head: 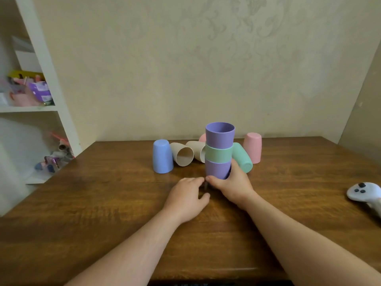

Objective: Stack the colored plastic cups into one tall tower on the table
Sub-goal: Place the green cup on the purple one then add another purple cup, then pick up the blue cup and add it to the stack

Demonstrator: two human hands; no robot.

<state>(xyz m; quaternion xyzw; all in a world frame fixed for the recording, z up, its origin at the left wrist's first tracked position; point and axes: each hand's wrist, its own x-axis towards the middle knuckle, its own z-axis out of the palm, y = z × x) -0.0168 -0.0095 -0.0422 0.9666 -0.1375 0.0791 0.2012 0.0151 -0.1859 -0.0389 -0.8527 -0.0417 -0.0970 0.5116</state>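
Right hand (231,183) is wrapped around the bottom purple cup (217,169) of a three-cup tower at table (103,203) centre; left hand (186,195) is held loosely curled, empty, beside it. Cups are judged light, rigid, easily toppled; low sidewall grip is advised.

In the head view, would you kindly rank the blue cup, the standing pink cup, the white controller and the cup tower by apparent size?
1. cup tower
2. blue cup and standing pink cup: similar, so not ranked.
3. white controller: cut off by the frame edge and nearer the camera, so unsure.
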